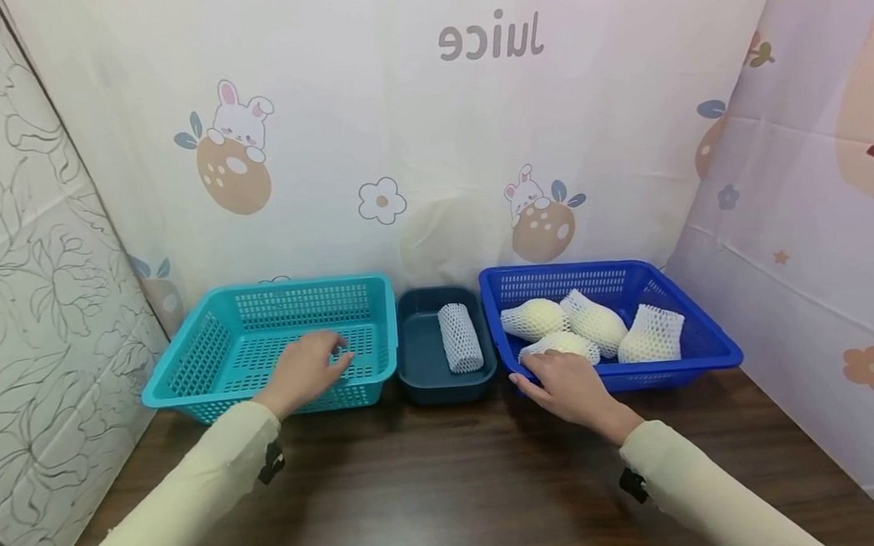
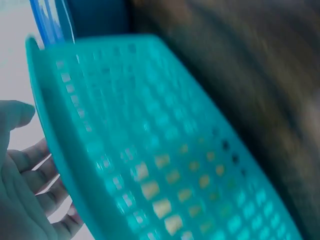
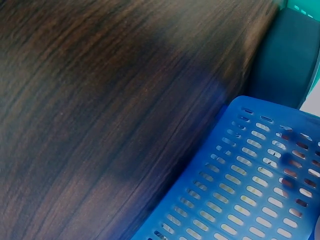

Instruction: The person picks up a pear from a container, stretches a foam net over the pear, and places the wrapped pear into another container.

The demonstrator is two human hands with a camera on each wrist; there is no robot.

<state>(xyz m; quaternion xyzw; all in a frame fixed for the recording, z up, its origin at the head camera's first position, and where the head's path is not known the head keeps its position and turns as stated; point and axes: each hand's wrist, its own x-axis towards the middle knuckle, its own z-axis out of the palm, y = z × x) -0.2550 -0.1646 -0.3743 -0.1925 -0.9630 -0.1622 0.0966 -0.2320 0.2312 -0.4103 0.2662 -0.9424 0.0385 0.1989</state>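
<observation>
My left hand [image 1: 306,369] hovers above the teal basket [image 1: 381,343], fingers loosely bent and thumb apart. In the left wrist view, the fingers [image 2: 42,175] show beyond the basket's rim with nothing in them. My right hand [image 1: 570,386] is at the near left rim of the blue basket [image 1: 700,336]. Its thumb is spread, and its fingertips, partly hidden, reach a net-wrapped pale yellow fruit [image 1: 565,344]. Beside that lie more rounded pale fruits in white foam nets: one at back left [image 1: 536,319], one in the middle [image 1: 598,326] and one at right [image 1: 649,335].
Between the baskets stands a dark blue-green tray [image 1: 423,366] holding a rolled white foam net [image 1: 459,338]. A brown wooden table [image 1: 435,490] lies in front. Printed cloth walls [image 1: 428,123] close off the back and sides.
</observation>
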